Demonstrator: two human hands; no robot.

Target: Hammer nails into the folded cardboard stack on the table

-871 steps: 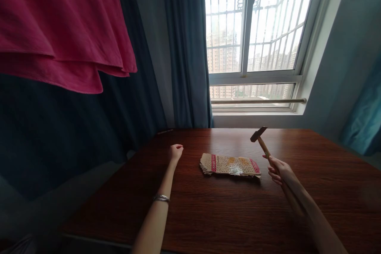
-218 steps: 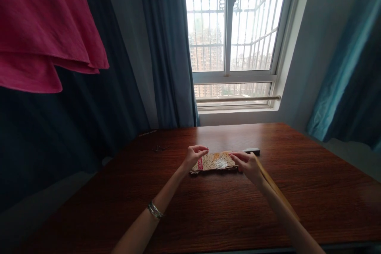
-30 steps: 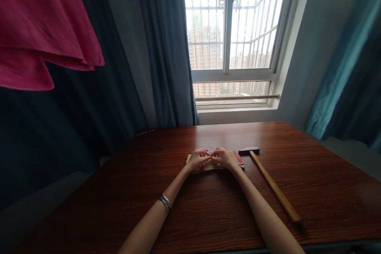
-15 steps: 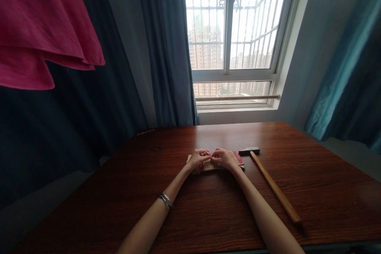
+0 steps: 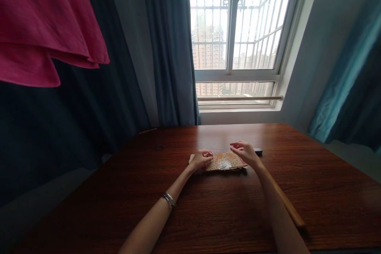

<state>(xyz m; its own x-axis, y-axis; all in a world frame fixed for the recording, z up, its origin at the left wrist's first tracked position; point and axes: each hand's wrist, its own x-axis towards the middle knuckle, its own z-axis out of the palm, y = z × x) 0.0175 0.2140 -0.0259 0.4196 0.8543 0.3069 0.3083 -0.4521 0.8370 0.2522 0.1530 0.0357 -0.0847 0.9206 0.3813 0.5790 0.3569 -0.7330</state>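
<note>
Although both forearms were cut off by the lower edge of the view, the two hands showed whole enough to follow. Nearest lay the wooden handle of the hammer (image 5: 294,213), angled across the right part of the table (image 5: 214,210); the right forearm passed over it and hid much of its length. A bracelet (image 5: 169,199) circled the left wrist. Farther in, the card (image 5: 224,161), layered and spotted, lay flat near the middle of the table, its left end mostly covered by the left hand (image 5: 204,159). That hand's thumb and fingers were drawn together around something thin and dark, perhaps a nail, too small to make out; I could not tell whether it was gripped. The right hand (image 5: 242,150) was raised above the card's right end, fingers loosely spread and holding nothing. Behind its wrist only the end of the hammer's dark head peeked out. Left of the card and well apart from it, some nails (image 5: 161,146) lay in a blurred little heap. Beyond the table hung a curtain (image 5: 171,55), while a pink cloth (image 5: 47,27) was cropped at the upper left. Outside the barred window (image 5: 229,39), glare washed out the buildings.
</note>
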